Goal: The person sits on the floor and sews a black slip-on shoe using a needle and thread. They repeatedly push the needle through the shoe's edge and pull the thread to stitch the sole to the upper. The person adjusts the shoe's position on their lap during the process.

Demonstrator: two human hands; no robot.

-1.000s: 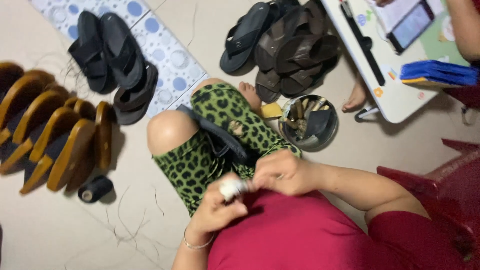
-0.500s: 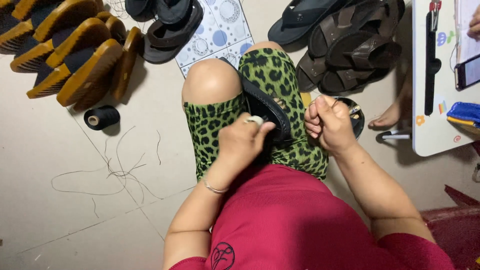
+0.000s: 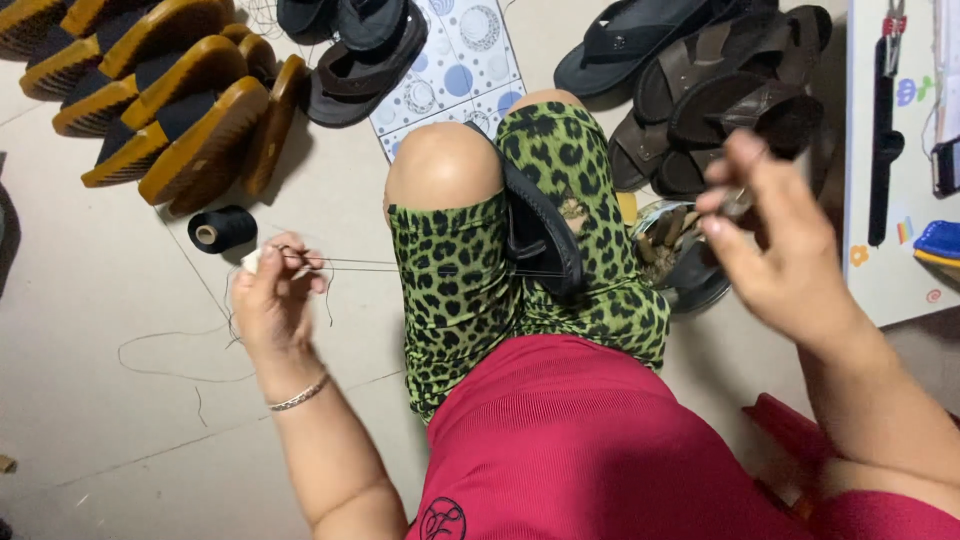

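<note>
**Both hands drawing thread out from a black sandal held between the knees**

The person is sitting over a pale tiled floor point(image 3: 120, 420), wearing green leopard-print shorts and a red top. A black sandal point(image 3: 545, 235) is standing on edge, wedged between the two thighs just behind the bare left knee. The left hand point(image 3: 270, 300) is reaching out to the person's left, fingers closed together and pinching dark thread point(image 3: 400, 266), which is running taut in a couple of strands from the fingertips across the left thigh to the sandal. A small whitish object is showing at the back of that hand, too hidden to name. A thin bracelet is sitting on the left wrist.

The right hand point(image 3: 770, 240) is raised out to the right, blurred, with fingers curled together around something small and shiny; what it is cannot be told.

A black thread spool point(image 3: 222, 229) is lying on the floor just beyond the left hand, with loose thread trailing over the tiles near it. Tan-edged shoe soles point(image 3: 170, 110) are leaning in a row at the upper left. Black sandals are lying on a blue-and-white patterned mat point(image 3: 455, 75), and brown sandals point(image 3: 720, 100) are piled at the upper right. A round bowl point(image 3: 680, 265) of small tools is standing beside the right thigh, under the right hand. A white table point(image 3: 890, 260) edge is showing at the far right
</note>
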